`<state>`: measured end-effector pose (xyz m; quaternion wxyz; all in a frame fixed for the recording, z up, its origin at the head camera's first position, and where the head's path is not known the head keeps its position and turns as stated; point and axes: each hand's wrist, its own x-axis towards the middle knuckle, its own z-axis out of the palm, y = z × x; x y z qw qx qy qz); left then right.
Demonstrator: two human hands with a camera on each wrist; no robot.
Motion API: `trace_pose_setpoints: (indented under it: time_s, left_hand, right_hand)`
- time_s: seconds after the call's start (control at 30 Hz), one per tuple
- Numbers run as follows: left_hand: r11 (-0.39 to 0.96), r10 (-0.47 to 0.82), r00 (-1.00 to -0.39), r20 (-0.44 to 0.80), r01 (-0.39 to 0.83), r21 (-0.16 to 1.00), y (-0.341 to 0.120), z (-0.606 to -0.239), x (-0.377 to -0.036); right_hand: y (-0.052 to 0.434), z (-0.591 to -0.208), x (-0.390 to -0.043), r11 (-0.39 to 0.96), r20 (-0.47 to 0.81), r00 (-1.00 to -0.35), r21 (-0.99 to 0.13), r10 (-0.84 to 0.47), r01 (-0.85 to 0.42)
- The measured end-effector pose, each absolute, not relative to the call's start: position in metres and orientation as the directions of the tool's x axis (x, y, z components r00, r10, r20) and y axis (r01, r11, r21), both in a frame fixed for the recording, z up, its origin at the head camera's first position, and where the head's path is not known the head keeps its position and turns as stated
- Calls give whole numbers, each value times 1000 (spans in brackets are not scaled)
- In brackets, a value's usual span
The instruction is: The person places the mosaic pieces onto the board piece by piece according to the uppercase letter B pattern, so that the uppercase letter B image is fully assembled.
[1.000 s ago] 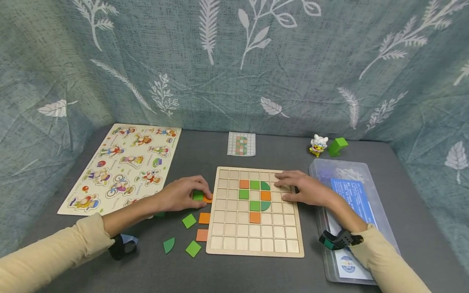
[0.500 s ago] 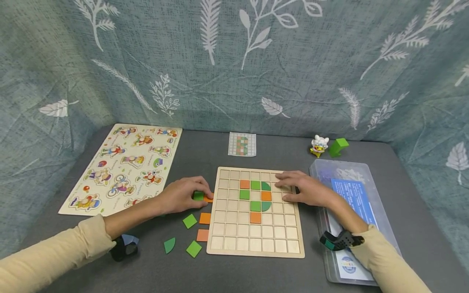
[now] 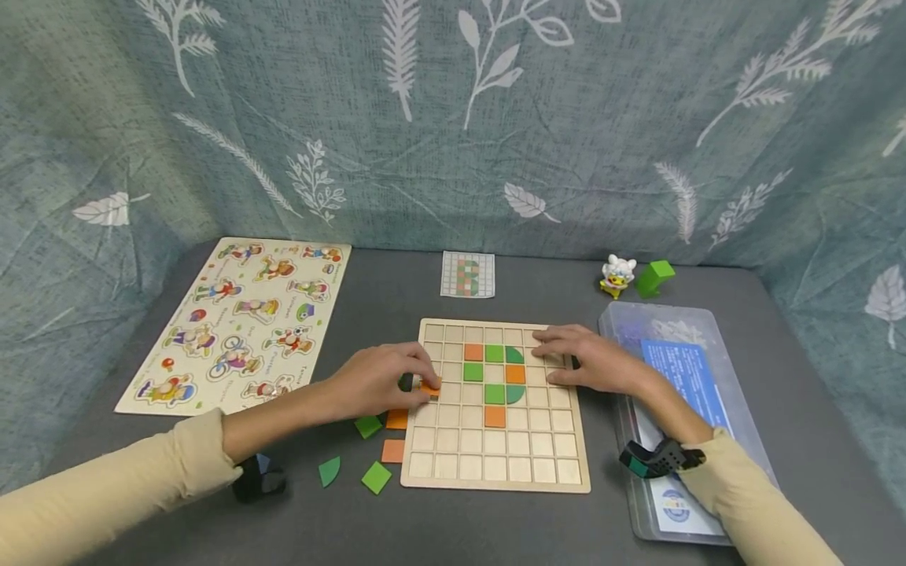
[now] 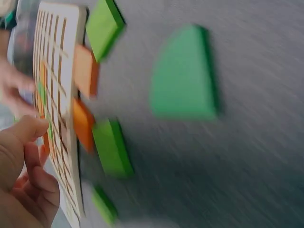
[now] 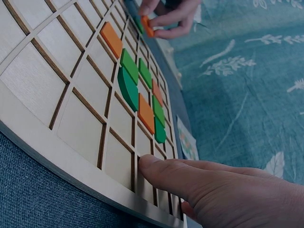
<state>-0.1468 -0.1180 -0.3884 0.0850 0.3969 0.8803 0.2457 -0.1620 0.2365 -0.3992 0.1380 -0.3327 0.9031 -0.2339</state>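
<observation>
My left hand [image 3: 382,381] pinches an orange square tile [image 5: 147,26] between thumb and fingers, over the left side of the wooden grid board [image 3: 439,468]. Spread along the board's right edge, my right hand [image 3: 587,362] rests with fingers extended and thumb on the grid. Several tiles sit in the grid cells, among them an orange square [image 3: 495,416], a green square [image 3: 473,372] and a dark green quarter-round [image 3: 515,394]. Beside the board's left edge lie a salmon square tile [image 3: 392,450], another orange tile [image 4: 83,124], green squares [image 3: 377,477] and a dark green quarter-round tile [image 4: 185,76].
Behind the board lies a small pattern card [image 3: 468,274]. A picture puzzle board [image 3: 233,322] occupies the left side. To the right, a clear plastic case [image 3: 679,346] lies under my right forearm. A small figurine [image 3: 617,275] and a green block [image 3: 654,277] stand behind it.
My left hand has moved right from the loose tiles to over the board's left edge, bringing the orange tile with it. My right hand stays in place.
</observation>
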Motion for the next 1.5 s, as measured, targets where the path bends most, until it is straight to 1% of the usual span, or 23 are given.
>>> trace_pose_setpoints:
  time_s: [0.17, 0.37, 0.53, 0.7, 0.8, 1.07, 1.2, 1.5]
  left_hand:
    - [520, 769, -636, 66, 683, 512, -89, -396, -142]
    - [495, 789, -607, 99, 723, 482, -74, -401, -142]
    - [500, 794, -602, 82, 724, 475, -71, -400, -142]
    - [517, 785, -615, 71, 714, 471, -72, -402, -142]
    - [521, 778, -624, 73, 707, 478, -72, -403, -142]
    - [511, 781, -621, 71, 700, 499, -72, -401, -140]
    - [538, 754, -653, 73, 678, 501, -81, -395, -136]
    - [683, 620, -783, 49, 570, 457, -134, -384, -128]
  right_hand:
    - [234, -399, -164, 669, -101, -737, -515, -669, -536]
    - [232, -402, -165, 663, -95, -728, -506, -679, -552]
    - [232, -401, -165, 665, -100, -730, -508, -676, -547]
    - [232, -401, -164, 667, -111, -731, -517, -673, -536]
    - [232, -401, -164, 661, -97, -729, -514, -678, -547]
    - [232, -402, -161, 663, -89, -735, -515, -672, -544]
    - [232, -401, -161, 657, -77, -733, -514, -676, -552]
    - [237, -401, -162, 666, -90, -735, -506, -672, -547]
